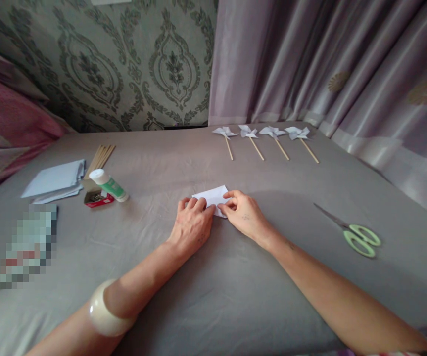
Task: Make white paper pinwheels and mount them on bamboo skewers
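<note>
A small piece of folded white paper [212, 194] lies in the middle of the grey cloth. My left hand [194, 217] rests on its left part, with curled fingers gripping and pressing it down; a pale bangle [109, 310] circles that forearm. From the right, my right hand [246, 213] pinches the paper's near right edge between thumb and fingers. The two thumbs almost meet at the near edge. Part of the paper is hidden under the fingers.
Several white paper pinwheels [271, 132] on sticks lie at the back. Green-handled scissors [357, 239] are at right. On the left are white sheets [55, 179], wooden sticks [102, 157], a glue stick [110, 186], a small red box [98, 199] and a blurred-out item [31, 242].
</note>
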A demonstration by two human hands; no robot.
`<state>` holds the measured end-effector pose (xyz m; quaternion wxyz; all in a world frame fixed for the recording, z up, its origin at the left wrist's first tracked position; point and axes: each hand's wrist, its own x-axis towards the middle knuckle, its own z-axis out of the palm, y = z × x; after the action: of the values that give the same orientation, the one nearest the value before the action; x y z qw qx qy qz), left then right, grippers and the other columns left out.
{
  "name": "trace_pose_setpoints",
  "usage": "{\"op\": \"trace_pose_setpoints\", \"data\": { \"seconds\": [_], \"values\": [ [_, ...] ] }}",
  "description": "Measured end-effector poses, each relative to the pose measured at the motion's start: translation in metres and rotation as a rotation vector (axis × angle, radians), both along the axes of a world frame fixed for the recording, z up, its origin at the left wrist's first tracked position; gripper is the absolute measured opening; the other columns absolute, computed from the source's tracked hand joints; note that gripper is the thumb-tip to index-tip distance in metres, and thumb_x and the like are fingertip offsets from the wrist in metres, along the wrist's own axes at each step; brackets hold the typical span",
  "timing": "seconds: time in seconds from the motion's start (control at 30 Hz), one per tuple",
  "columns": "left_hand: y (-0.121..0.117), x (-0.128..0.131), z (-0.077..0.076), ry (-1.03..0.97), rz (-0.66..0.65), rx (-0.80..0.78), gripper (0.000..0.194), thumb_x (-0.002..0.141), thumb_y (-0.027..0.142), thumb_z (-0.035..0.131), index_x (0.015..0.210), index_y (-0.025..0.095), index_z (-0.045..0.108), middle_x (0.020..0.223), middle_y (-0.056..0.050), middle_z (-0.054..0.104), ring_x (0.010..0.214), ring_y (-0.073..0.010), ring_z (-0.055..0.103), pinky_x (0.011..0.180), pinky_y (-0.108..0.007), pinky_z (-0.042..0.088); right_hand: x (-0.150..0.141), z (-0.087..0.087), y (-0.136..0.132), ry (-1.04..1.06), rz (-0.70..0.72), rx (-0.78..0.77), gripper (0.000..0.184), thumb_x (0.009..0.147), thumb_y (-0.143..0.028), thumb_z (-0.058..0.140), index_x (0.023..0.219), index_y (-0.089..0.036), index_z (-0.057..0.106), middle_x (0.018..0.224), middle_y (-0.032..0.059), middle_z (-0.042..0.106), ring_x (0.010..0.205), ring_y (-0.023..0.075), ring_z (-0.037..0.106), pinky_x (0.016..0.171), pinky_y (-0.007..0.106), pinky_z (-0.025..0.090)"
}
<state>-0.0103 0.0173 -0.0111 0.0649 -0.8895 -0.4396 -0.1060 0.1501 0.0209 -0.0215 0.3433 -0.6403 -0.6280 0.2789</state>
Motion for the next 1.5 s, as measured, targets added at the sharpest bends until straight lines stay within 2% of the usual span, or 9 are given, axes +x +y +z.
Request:
{"op": "trace_pose_setpoints", "data": {
  "seconds": [0.17, 0.33, 0.6, 0.7, 0.8, 0.93, 1.17, 1.37, 1.5],
  "values": [
    [0.001, 0.003, 0.005, -0.024, -0.028, 0.059, 0.029, 0.093, 0.03, 0.042, 0.094, 0.021, 0.069, 0.097, -0.01, 0.06, 0.094, -0.0252, 0.047, 0.09, -0.046, 0.033, 0.01, 0.009, -0.003, 0.036, -0.084, 0.075, 0.016, 0.081, -0.024, 0.058, 0.095, -0.017, 0.06, 0.078, 0.006, 0.074, 0.071, 0.017, 0.068, 0.065, 0.026, 0.049],
    [0.004, 0.002, 0.008, -0.065, -0.034, 0.013, 0.031, 0.093, 0.033, 0.042, 0.094, 0.022, 0.071, 0.103, -0.009, 0.061, 0.096, -0.0251, 0.046, 0.091, -0.048, 0.031, 0.021, 0.013, -0.003, 0.022, -0.095, 0.095, 0.016, 0.081, -0.022, 0.058, 0.095, -0.016, 0.061, 0.078, 0.0063, 0.073, 0.069, 0.0165, 0.067, 0.064, 0.026, 0.049],
    [0.011, -0.001, -0.005, -0.082, -0.052, 0.079, 0.039, 0.084, 0.055, 0.053, 0.097, 0.022, 0.071, 0.104, -0.01, 0.063, 0.098, -0.0272, 0.047, 0.09, -0.048, 0.031, 0.037, 0.006, 0.01, 0.01, -0.157, 0.127, 0.013, 0.08, -0.019, 0.058, 0.092, -0.016, 0.063, 0.082, 0.0069, 0.073, 0.072, 0.0159, 0.068, 0.07, 0.027, 0.05],
    [0.01, -0.002, -0.006, -0.092, -0.085, 0.102, 0.033, 0.087, 0.049, 0.051, 0.095, 0.023, 0.071, 0.1, -0.009, 0.066, 0.097, -0.0258, 0.049, 0.09, -0.048, 0.03, 0.039, 0.001, 0.012, -0.002, -0.154, 0.115, 0.012, 0.08, -0.019, 0.058, 0.091, -0.016, 0.063, 0.082, 0.0076, 0.073, 0.074, 0.0164, 0.068, 0.072, 0.027, 0.051],
    [0.006, -0.002, -0.002, -0.073, -0.127, 0.128, 0.026, 0.091, 0.039, 0.049, 0.096, 0.024, 0.07, 0.094, -0.008, 0.068, 0.096, -0.0244, 0.05, 0.092, -0.048, 0.029, 0.039, -0.001, 0.013, -0.019, -0.147, 0.121, 0.012, 0.08, -0.019, 0.058, 0.09, -0.017, 0.063, 0.084, 0.0074, 0.073, 0.077, 0.0163, 0.068, 0.074, 0.027, 0.051],
    [0.003, -0.001, 0.004, -0.052, -0.138, 0.158, 0.025, 0.092, 0.035, 0.047, 0.093, 0.024, 0.069, 0.089, -0.006, 0.069, 0.094, -0.0232, 0.051, 0.092, -0.046, 0.029, 0.04, -0.003, 0.013, -0.038, -0.14, 0.121, 0.012, 0.08, -0.02, 0.058, 0.09, -0.017, 0.064, 0.084, 0.0069, 0.073, 0.078, 0.0162, 0.068, 0.074, 0.027, 0.051],
    [0.003, -0.004, 0.004, -0.037, -0.157, 0.188, 0.023, 0.094, 0.027, 0.043, 0.099, 0.023, 0.066, 0.09, -0.005, 0.071, 0.095, -0.0218, 0.053, 0.093, -0.044, 0.028, 0.039, -0.002, 0.011, -0.089, -0.12, 0.118, 0.012, 0.08, -0.02, 0.058, 0.09, -0.018, 0.064, 0.083, 0.006, 0.072, 0.075, 0.0156, 0.067, 0.072, 0.026, 0.05],
    [0.003, -0.011, 0.0, -0.016, -0.19, 0.237, 0.031, 0.092, 0.017, 0.044, 0.117, 0.027, 0.06, 0.108, -0.008, 0.065, 0.101, -0.0228, 0.051, 0.093, -0.045, 0.029, 0.038, -0.003, 0.009, -0.149, -0.073, 0.105, 0.012, 0.08, -0.017, 0.056, 0.087, -0.018, 0.066, 0.081, 0.0051, 0.072, 0.073, 0.0158, 0.066, 0.069, 0.026, 0.049],
    [0.003, -0.011, 0.0, 0.029, -0.238, 0.207, 0.029, 0.09, 0.016, 0.047, 0.111, 0.028, 0.063, 0.099, -0.008, 0.064, 0.094, -0.0222, 0.051, 0.089, -0.043, 0.031, 0.037, -0.003, 0.008, -0.173, -0.05, 0.092, 0.011, 0.079, -0.017, 0.056, 0.085, -0.019, 0.066, 0.08, 0.005, 0.072, 0.073, 0.0166, 0.066, 0.068, 0.026, 0.048]
  ]
}}
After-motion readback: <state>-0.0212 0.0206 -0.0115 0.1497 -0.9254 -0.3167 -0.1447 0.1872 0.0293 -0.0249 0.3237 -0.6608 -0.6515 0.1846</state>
